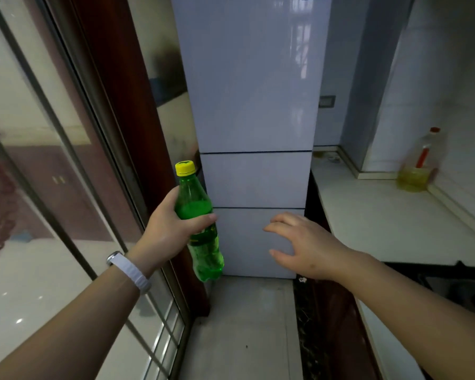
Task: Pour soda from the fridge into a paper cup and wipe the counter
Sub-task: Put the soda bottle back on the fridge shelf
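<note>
Before the closed fridge (254, 105), head view: left hand (166, 231) has its grip wrapped round the middle of the soda bottle (200, 226), thumb across the front. Bottle's long axis near upright, base tipped slightly right, yellow cap (185, 168) on top and screwed on. Right hand (303, 244) empty, fingers spread and relaxed, hovering just beside the bottle, apart from it, in front of the lowest fridge door. Bottle is green translucent plastic, liquid level near the shoulder, label partly hidden by the fingers. Table (390, 215) lies to the right, nearer the right hand; no paper cup visible. Oil bottle (418, 163) stands at its far corner.
</note>
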{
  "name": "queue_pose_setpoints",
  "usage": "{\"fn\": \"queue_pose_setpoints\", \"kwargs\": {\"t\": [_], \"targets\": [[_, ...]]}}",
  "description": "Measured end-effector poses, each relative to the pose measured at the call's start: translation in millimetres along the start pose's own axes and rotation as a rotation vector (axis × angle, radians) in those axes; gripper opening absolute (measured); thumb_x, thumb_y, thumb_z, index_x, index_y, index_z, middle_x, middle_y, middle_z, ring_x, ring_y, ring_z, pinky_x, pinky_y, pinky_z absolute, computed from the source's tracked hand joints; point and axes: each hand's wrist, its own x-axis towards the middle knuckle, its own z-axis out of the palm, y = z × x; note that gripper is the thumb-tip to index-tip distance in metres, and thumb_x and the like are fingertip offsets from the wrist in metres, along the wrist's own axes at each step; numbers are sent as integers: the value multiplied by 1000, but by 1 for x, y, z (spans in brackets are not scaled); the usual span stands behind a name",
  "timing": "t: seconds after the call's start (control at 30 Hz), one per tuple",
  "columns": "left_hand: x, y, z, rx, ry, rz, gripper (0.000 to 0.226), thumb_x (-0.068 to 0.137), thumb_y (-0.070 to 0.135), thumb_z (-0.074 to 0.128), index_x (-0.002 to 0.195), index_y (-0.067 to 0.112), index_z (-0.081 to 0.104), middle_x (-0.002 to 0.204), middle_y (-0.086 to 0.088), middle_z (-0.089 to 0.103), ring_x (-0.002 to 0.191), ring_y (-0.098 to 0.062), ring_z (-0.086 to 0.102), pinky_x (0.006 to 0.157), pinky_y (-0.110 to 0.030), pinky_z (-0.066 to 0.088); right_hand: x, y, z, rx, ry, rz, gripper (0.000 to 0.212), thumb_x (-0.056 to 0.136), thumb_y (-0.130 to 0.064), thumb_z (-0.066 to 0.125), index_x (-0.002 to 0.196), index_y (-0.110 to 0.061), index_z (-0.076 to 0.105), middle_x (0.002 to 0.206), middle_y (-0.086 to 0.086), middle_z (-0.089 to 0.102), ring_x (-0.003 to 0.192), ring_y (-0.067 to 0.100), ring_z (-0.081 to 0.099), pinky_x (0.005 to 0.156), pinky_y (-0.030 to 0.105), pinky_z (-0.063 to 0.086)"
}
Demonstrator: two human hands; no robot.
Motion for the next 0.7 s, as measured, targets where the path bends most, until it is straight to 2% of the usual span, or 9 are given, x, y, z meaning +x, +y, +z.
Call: {"fn": "queue_pose_setpoints", "kwargs": {"t": [0.2,0.3,0.5,0.7], "targets": [[100,-53,-32,-3,15,-4,59,66,21,89,116,23,57,99,6,69,88,-5,67,74,-24,53,114,8,24,-19,-17,-5,53,91,-47,53,140,-29,44,140,-9,39,130,11,35,108,28,30],[139,-69,-39,0,-21,-15,52,64,24,91,106,25,59,96,3,70,88,-12,68,74,-29,55,154,10,24,-37,-35,-15,54,92,-49,51,142,-30,41,140,-9,38,129,10,34,109,30,32],[233,-98,-58,13,-49,3,60,47,52,86,98,31,63,92,4,72,86,-17,70,80,-46,58,253,15,19,-41,43,19,52,92,-43,55,141,-29,44,139,-10,40,128,10,36,107,26,32],[297,-101,-54,-41,-45,18,48,63,23,92,102,25,64,92,3,72,84,-12,69,79,-37,57,314,41,0,-75,82,35,52,92,-43,56,140,-28,45,140,-8,41,128,12,36,107,28,32]]}}
